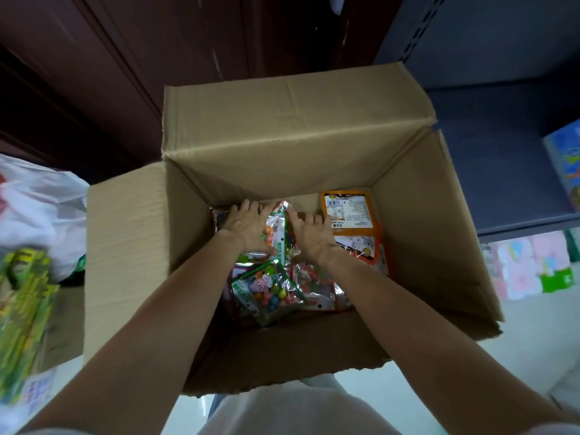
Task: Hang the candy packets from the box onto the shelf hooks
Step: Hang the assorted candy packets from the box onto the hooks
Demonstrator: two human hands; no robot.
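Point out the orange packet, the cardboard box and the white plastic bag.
orange packet point(346, 211): head view, on its printed back panel.
cardboard box point(282, 120): head view, on the far flap.
white plastic bag point(37, 208): head view, on its crumpled side.
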